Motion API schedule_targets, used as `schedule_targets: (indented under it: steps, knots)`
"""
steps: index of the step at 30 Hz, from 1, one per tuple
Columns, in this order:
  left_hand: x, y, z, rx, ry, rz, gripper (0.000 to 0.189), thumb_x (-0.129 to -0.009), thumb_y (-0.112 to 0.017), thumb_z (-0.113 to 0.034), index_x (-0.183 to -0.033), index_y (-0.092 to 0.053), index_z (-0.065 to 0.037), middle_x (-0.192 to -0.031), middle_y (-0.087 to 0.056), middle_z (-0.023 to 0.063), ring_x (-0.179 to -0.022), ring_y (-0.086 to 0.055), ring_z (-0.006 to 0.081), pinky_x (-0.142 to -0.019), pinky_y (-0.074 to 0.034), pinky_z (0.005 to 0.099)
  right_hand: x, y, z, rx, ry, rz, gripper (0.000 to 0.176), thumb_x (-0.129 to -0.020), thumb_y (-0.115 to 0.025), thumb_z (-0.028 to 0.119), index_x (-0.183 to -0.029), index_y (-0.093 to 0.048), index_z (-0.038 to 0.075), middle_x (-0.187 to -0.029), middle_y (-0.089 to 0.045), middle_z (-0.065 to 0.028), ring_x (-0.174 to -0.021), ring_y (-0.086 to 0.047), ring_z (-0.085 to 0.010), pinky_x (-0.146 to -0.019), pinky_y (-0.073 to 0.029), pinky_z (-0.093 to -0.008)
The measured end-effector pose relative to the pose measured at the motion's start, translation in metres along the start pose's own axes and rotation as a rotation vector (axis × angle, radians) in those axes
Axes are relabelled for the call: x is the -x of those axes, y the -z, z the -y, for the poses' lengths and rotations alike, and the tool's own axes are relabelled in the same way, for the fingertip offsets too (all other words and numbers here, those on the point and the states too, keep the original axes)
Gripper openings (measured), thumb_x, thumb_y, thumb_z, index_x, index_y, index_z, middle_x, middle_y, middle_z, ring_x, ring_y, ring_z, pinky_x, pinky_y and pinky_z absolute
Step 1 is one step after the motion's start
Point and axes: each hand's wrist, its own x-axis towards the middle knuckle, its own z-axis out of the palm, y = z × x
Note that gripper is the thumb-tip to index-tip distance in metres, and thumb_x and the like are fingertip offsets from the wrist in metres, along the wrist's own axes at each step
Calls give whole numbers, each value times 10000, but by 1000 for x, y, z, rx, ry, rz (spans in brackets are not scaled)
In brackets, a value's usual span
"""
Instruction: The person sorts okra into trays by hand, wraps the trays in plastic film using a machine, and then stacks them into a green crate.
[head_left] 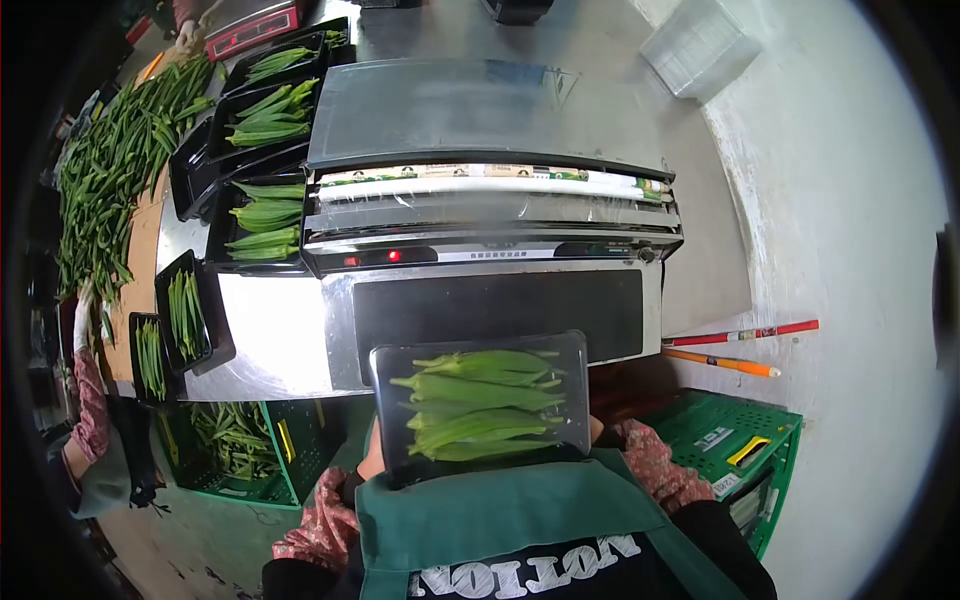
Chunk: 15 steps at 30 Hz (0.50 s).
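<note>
A black tray of okra (484, 405) is held up close to my apron, and film seems to cover its top. The green pods lie side by side in it. My left hand (373, 456) grips its left edge, and my right hand (597, 430) is at its right edge. Most of the fingers on both hands are hidden by the tray. Just beyond it is the dark plate (500, 308) of a film wrapping machine (490, 210), which carries a film roll (490, 186) and shows lit red lights.
Several black trays with okra (268, 220) stand left of the machine. A heap of loose okra (130, 170) lies farther left, near a co-worker's sleeve (91, 405). Green crates (285, 455) sit below the table. Red and orange rods (740, 366) stick out at right, beside the wall.
</note>
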Motion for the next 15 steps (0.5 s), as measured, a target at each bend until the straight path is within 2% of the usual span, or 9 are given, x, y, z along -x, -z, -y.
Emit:
schedule_targets:
  steps: [5,10,13,15]
  knots:
    - [-6,18,-14,-103,2,98,314,-1009,-454,-242,-1135,-576,19,-1033,-662,111,-864,-655,196,-775,-519,308,0,-29,47,252,248,-71,364,-989,-502,228,-1279,-493,8,-1201,-574,-140,-1081,-569,-218,-961,-454,-344]
    - [-22,21,-22,-115,34,237,316,-1014,-441,-253,-1134,-571,9,-1041,-663,116,-864,-659,211,-771,-517,318,17,-53,117,715,734,-301,376,-1010,-474,268,-1284,-478,11,-1235,-553,-151,-1129,-546,-232,-1008,-425,-355]
    - [-36,12,-27,-101,69,346,317,-1016,-433,-259,-1133,-568,3,-1046,-663,120,-864,-661,220,-769,-515,323,34,-95,132,-230,626,-312,365,-1012,-482,284,-1266,-485,21,-1201,-570,-152,-1130,-548,-226,-1012,-426,-372]
    - [-42,6,-30,-98,96,416,318,-1018,-428,-264,-1133,-566,-2,-1049,-663,122,-865,-662,227,-767,-514,327,31,-108,125,-264,531,-436,391,-1006,-487,331,-1245,-499,23,-1170,-585,-135,-1103,-563,-204,-982,-452,-360]
